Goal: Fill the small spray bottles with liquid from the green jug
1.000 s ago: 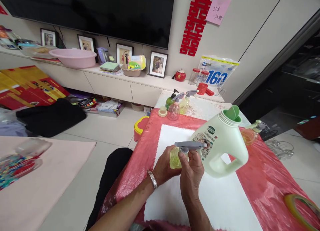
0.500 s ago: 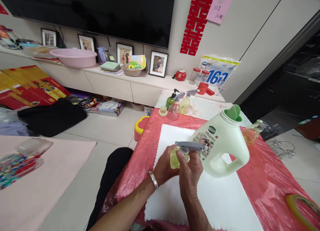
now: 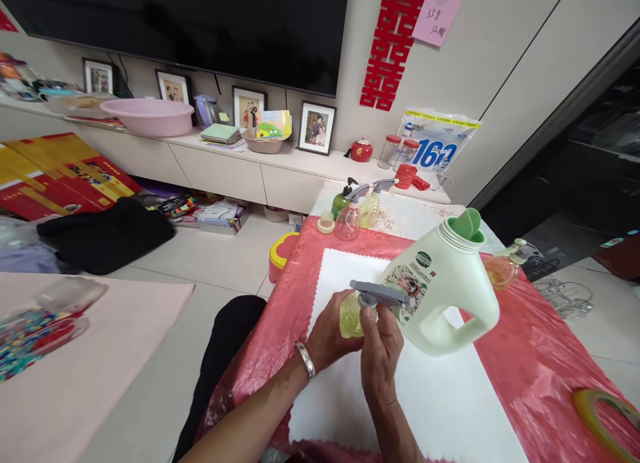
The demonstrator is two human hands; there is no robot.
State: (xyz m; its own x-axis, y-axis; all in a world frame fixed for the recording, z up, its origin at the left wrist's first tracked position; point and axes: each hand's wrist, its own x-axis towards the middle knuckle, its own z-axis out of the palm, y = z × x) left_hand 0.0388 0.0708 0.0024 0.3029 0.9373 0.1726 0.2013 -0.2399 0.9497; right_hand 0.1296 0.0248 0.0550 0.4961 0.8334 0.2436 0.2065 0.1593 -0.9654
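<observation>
My left hand is wrapped round a small clear yellow-green spray bottle above the white cloth. At the bottle's neck, my right hand grips the grey trigger spray head between thumb and fingers. Part of the bottle and the collar is hidden by the fingers. Just right of my hands stands a large pale green jug, upright, with a handle and a printed label. A green scoop-like piece sits in its mouth.
The white cloth lies on a red plastic-covered table. At the back stand a pink spray bottle, a green pump bottle and a round cap. An amber bottle is behind the jug; a tape roll lies right.
The grey spray head has turned slightly, its right end now lower and nearer the jug. My right thumb and fingers have shifted on the neck; my left hand stays nearly still.
</observation>
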